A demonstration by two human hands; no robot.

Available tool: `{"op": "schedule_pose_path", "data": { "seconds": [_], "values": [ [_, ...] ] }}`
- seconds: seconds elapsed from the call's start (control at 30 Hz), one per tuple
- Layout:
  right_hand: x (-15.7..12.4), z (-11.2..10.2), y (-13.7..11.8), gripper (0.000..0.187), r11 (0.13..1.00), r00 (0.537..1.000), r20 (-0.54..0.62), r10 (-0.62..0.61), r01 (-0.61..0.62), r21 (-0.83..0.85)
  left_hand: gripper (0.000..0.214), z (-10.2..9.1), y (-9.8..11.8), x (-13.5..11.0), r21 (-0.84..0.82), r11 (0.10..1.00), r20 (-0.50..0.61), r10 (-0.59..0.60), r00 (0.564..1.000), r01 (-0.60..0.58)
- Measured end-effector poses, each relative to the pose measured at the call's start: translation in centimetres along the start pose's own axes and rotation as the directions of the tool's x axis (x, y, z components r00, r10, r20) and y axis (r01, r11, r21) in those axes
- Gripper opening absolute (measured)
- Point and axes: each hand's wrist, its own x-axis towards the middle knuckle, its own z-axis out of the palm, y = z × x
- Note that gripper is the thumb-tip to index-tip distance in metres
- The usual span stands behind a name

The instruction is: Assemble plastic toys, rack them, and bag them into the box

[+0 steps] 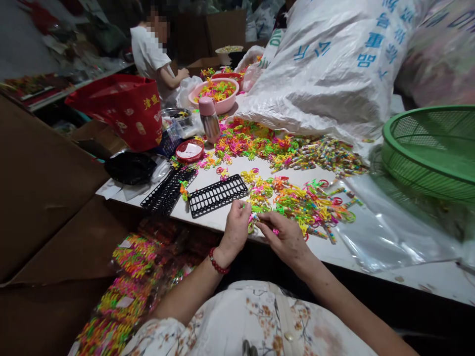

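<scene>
My left hand (236,226) and my right hand (282,236) meet at the near edge of the white table (371,249). Both are pinched on a small colourful plastic toy piece (253,218) held between them. Just beyond my fingers lies a heap of neon plastic rings and small tubes (300,200). A black slotted rack (217,195) lies flat to the left of the heap, with a second black rack (168,189) beside it. A red bead bracelet (217,262) is on my left wrist.
A green mesh basket (430,148) sits at the right over clear plastic sheeting. A big white sack (326,69) lies behind. A pink bottle (210,118), pink basin (217,94), red bag (126,109) and another person (154,49) are at the far end. Packed bags of neon pieces (126,291) lie below left.
</scene>
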Motion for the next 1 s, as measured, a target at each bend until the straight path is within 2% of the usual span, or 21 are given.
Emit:
{"op": "schedule_pose_path", "data": {
  "seconds": [0.27,0.37,0.43,0.47,0.53,0.6,0.67,0.7,0.73,0.77,0.83,0.9,1.0],
  "values": [
    [-1.1,0.0,-0.2,0.014,0.996,0.999,-0.001,-0.049,0.049,-0.078,0.025,1.0,-0.7,0.7,0.030,0.999,0.075,0.015,0.997,-0.017],
    [-0.4,-1.7,0.9,0.014,0.992,0.998,-0.011,-0.063,0.062,-0.106,0.025,1.7,-0.2,1.6,0.224,0.970,0.101,0.072,0.992,-0.093],
    [0.4,-4.0,2.5,0.019,0.978,0.995,-0.070,-0.076,0.061,-0.198,0.021,1.8,0.4,2.2,0.388,0.906,0.121,0.133,0.984,-0.170],
    [0.9,-5.6,3.5,0.022,0.960,0.991,-0.115,-0.069,0.035,-0.277,0.020,1.7,0.7,2.6,0.450,0.870,0.123,0.162,0.979,-0.201],
    [1.6,-9.2,6.1,0.024,0.885,0.968,-0.249,-0.010,-0.108,-0.454,0.020,0.9,1.1,3.6,0.539,0.809,0.097,0.218,0.971,-0.235],
    [2.0,-12.9,9.0,0.023,0.711,0.938,-0.329,0.106,-0.303,-0.635,0.019,-0.5,0.9,5.0,0.607,0.761,0.041,0.258,0.965,-0.229],
    [1.9,-15.9,11.7,0.024,0.501,0.906,-0.332,0.261,-0.421,-0.756,0.017,-2.1,0.5,6.5,0.665,0.720,-0.015,0.282,0.959,-0.201],
    [1.8,-17.0,12.9,0.026,0.421,0.882,-0.308,0.356,-0.446,-0.790,0.015,-2.9,0.3,7.2,0.691,0.698,-0.041,0.297,0.954,-0.188],
    [1.7,-17.8,14.0,0.030,0.385,0.869,-0.256,0.423,-0.428,-0.818,0.014,-3.6,0.2,7.9,0.710,0.681,-0.064,0.315,0.947,-0.179],
    [1.7,-18.4,14.9,0.033,0.372,0.861,-0.228,0.455,-0.417,-0.829,0.014,-4.2,0.2,8.5,0.729,0.663,-0.085,0.333,0.939,-0.169],
    [2.0,-19.0,16.1,0.037,0.403,0.855,-0.198,0.480,-0.415,-0.816,0.014,-5.2,0.6,9.8,0.778,0.611,-0.116,0.369,0.922,-0.147],
    [2.6,-19.0,16.1,0.035,0.372,0.814,-0.305,0.495,-0.515,-0.772,0.014,-5.7,1.1,11.2,0.844,0.532,-0.149,0.356,0.923,-0.069],
    [3.2,-18.0,13.9,0.032,0.400,0.734,-0.470,0.490,-0.668,-0.627,0.020,-5.9,1.6,13.4,0.882,0.469,-0.216,0.315,0.924,0.047]
  ]
}}
